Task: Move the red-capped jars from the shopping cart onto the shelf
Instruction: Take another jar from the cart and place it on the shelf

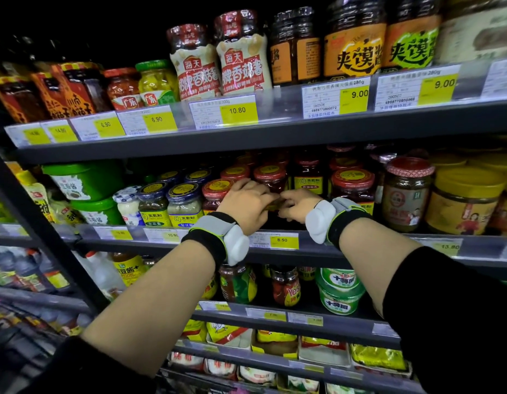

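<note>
Both grips, left hand [244, 201] and right hand [299, 205], pinch a mostly hidden jar [275, 205] on the shelf [360, 253].

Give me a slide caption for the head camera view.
Both hands, left and right, set a jar among red-capped jars on the shelf.

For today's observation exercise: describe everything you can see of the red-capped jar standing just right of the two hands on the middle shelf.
The red-capped jar stands upright at the front of the middle shelf. Its round red lid bears a yellow disc with a printed emblem. The body looks like clear glass holding dark reddish contents, with a yellow label low down, partly hidden by the right hand's wristband. Similar jars stand behind it; a taller brown jar stands at its right.
</note>
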Available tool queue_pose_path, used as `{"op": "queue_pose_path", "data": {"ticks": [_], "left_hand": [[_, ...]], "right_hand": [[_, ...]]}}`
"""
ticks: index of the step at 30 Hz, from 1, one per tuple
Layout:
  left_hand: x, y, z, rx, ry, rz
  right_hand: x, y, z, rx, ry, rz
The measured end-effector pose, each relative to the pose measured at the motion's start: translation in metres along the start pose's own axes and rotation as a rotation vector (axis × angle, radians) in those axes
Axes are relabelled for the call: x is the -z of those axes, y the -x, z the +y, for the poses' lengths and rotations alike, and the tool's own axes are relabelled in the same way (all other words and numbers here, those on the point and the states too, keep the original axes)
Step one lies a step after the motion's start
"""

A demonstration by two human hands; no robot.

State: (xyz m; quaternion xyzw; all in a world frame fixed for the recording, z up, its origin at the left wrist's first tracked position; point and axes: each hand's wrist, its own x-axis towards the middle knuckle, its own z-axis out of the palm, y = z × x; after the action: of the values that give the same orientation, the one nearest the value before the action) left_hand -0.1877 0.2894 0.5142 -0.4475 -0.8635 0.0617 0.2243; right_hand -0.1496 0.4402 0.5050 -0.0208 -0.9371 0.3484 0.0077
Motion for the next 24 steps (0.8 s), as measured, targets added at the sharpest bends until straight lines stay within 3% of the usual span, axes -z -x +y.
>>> {"op": "queue_pose_path", "data": {"ticks": [7,13,20,24], "left_hand": [[-0.007,0.01,-0.001,0.071,-0.042,-0.023],[-0.018,0.034,-0.007,0.093,-0.111,0.22],[-0.028,0.07,-0.008,0.229,0.01,0.048],[-0.028,0.088,-0.009,0.255,0.025,0.075]], "right_hand": [[-0.008,0.014,-0.01,0.087,0.148,0.046],[-0.017,0.023,-0.023,0.156,0.141,0.079],[-0.041,0.032,-0.038,0.226,0.284,0.13],[-0.056,0.036,-0.049,0.276,0.344,0.121]]}}
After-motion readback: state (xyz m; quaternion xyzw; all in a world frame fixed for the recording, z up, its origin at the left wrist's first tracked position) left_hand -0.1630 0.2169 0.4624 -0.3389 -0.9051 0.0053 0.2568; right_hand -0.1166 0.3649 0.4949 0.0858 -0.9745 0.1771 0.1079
